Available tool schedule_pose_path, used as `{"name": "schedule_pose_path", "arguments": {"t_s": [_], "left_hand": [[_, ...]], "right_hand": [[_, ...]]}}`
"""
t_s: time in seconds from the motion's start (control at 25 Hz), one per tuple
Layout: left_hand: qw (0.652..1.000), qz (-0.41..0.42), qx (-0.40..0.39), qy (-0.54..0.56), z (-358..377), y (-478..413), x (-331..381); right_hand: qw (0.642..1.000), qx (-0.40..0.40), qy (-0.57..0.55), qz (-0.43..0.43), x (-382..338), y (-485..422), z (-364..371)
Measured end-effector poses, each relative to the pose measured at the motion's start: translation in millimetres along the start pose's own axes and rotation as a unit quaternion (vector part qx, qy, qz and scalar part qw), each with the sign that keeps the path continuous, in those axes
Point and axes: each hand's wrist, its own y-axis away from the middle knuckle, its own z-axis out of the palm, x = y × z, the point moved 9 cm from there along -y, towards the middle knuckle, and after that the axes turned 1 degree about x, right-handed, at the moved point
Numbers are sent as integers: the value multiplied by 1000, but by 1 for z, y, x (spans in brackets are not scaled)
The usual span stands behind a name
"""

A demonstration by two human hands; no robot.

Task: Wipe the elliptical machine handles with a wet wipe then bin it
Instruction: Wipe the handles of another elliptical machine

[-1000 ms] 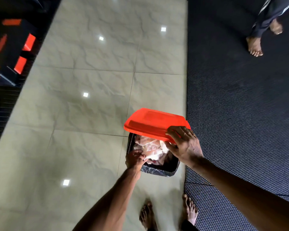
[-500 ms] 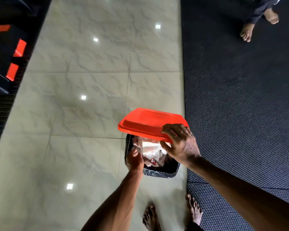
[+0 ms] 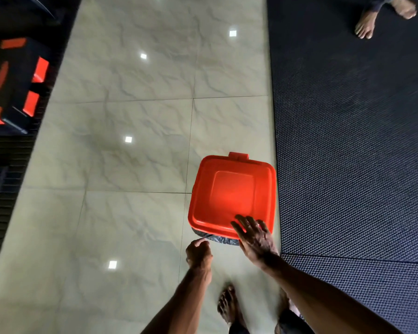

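Observation:
The bin stands on the tiled floor with its red lid (image 3: 232,194) lying flat over it. A strip of grey bin liner (image 3: 216,238) shows under the lid's near edge. My right hand (image 3: 255,237) rests with straight, spread fingers on the near right corner of the lid. My left hand (image 3: 198,254) hovers just in front of the bin, fingers loosely curled, holding nothing. The wet wipe is out of sight; the bin's inside is hidden by the lid.
A dark rubber mat (image 3: 348,141) covers the floor to the right of the bin. Another person's bare feet (image 3: 366,25) stand on it at the top right. A black and red machine (image 3: 12,85) sits at the far left. My own feet (image 3: 229,307) are below.
The lid was held raised with rubbish showing inside; now it lies flat on the bin. My left hand has drawn back out of the bin, empty. My right hand's grip has flattened.

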Motion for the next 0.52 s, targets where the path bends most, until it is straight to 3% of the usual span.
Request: {"name": "schedule_pose_path", "arguments": {"t_s": [0.2, 0.28, 0.4, 0.52], "left_hand": [[1000, 18, 14, -14, 1, 16, 19], [1000, 8, 13, 3, -7, 36, 29], [998, 1, 9, 68, -33, 81, 53], [988, 12, 15, 152, -84, 142, 88]], "right_hand": [[968, -165, -135, 134, 21, 3, 19], [936, -173, -242, 187, 19, -4, -4], [858, -142, -413, 271, -1, -20, -56], [806, -138, -496, 294, -54, -39, -122]]}}
